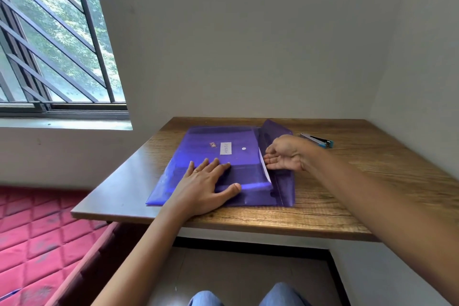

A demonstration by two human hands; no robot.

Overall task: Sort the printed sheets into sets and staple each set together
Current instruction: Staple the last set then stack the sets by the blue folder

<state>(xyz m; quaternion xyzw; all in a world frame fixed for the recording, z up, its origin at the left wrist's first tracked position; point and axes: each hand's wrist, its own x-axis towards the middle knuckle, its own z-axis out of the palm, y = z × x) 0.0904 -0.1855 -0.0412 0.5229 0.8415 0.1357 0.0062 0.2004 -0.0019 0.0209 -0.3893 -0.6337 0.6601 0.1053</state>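
A translucent purple document folder (213, 139) lies flat on the wooden table (347, 181), its flap (275, 129) open to the right. My left hand (206, 184) rests flat on the folder's near half, fingers spread. At the folder's open mouth my right hand (283, 154) has its fingertips on the white edge of the printed sheets (265, 166), which stick out slightly. Most of the sheets stay hidden inside the folder. A blue and silver stapler (316, 140) lies on the table behind my right hand.
The table sits in a corner, with walls at the back and right. A barred window (54, 40) is at the left. A red quilted mattress (37, 238) lies beside the table's left edge. My knees show below the table front.
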